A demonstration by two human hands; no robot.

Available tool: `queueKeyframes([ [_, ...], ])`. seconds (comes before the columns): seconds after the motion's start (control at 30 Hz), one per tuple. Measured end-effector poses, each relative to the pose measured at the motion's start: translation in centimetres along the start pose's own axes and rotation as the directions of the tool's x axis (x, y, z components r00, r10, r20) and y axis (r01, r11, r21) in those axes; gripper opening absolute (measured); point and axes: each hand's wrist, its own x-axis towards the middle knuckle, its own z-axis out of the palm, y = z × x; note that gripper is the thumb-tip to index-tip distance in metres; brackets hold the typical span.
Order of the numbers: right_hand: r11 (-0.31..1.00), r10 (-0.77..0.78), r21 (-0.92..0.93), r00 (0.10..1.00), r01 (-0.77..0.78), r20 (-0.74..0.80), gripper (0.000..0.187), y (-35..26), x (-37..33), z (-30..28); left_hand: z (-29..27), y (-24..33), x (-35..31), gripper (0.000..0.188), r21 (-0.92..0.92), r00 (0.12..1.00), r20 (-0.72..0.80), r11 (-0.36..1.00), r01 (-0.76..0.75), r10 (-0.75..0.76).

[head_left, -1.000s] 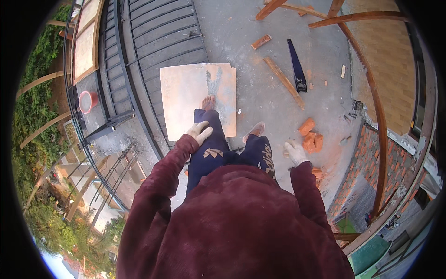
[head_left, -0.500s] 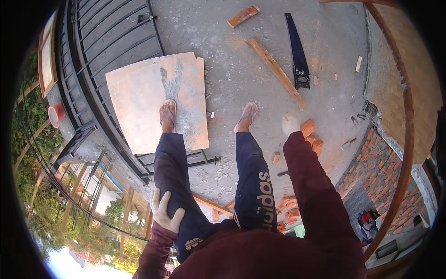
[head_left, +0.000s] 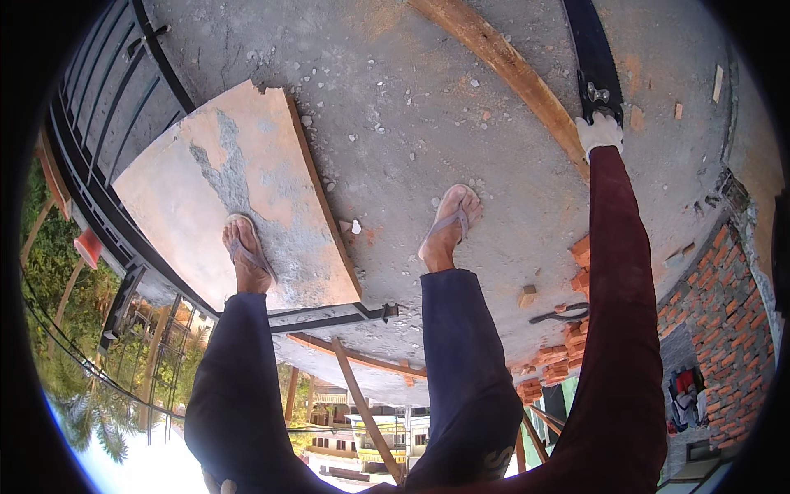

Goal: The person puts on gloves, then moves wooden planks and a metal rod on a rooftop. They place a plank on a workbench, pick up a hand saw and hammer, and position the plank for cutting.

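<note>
My right hand (head_left: 601, 134), in a white glove, reaches far forward at the upper right. Its fingers are closed on the black handle of a handsaw (head_left: 594, 45), which lies on the concrete with its dark blade pointing away. Just left of the saw lies a long wooden plank (head_left: 506, 62), its near end beside my glove. Only a pale scrap of my left hand (head_left: 224, 487) shows at the lower edge by my left leg; its fingers are hidden. Under my left foot is a large flat panel (head_left: 164, 177) smeared with grey cement.
A black metal grille (head_left: 103, 99) lies at the left, partly under the panel. Orange bricks (head_left: 581, 253) and a dark tool (head_left: 559, 313) sit beside my right arm. A small wood block (head_left: 527, 296) lies nearby. A brick wall (head_left: 724, 305) stands at the right.
My right hand has moved from beside the bricks forward to the saw handle and closed on it. My left hand, earlier resting on my left leg, has nearly left the picture. The view has come lower.
</note>
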Motion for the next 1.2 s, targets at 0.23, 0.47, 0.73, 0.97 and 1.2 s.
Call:
queueKeyframes([
  [0.23, 0.986, -0.060, 0.140, 0.970, 0.095, -0.234, 0.045, 2.9, -1.7, -2.7, -0.8, -1.4, 2.7, 0.061, 0.020, 0.993, -0.046, 0.993, -0.112, 0.113],
  [0.47, 0.634, 0.071, 0.771, 0.990, 0.051, -0.123, 0.041, 3.1, -18.5, -17.9, -5.0, -3.2, 3.9, 0.064, 0.025, 0.940, -0.163, 0.954, -0.299, 0.299],
  [0.73, 0.211, 0.109, 0.951, 0.973, -0.225, 0.206, 0.029, 1.7, -50.4, -30.7, -12.8, -9.1, 3.2, 0.065, -0.317, 0.997, 0.071, 0.948, 0.019, 0.003],
  [0.97, -0.359, -0.032, 0.793, 0.856, -0.492, 0.517, 0.017, 3.1, -74.4, -31.7, -23.1, -10.3, 7.7, 0.064, 0.232, 0.757, 0.586, 0.836, -0.498, 0.288],
  [1.2, -0.955, 0.129, 0.296, 0.867, -0.023, 0.482, 0.029, 1.7, -93.5, -37.7, -35.7, -4.3, 12.8, 0.057, 0.056, 0.540, 0.427, 0.575, -0.816, 0.725],
])
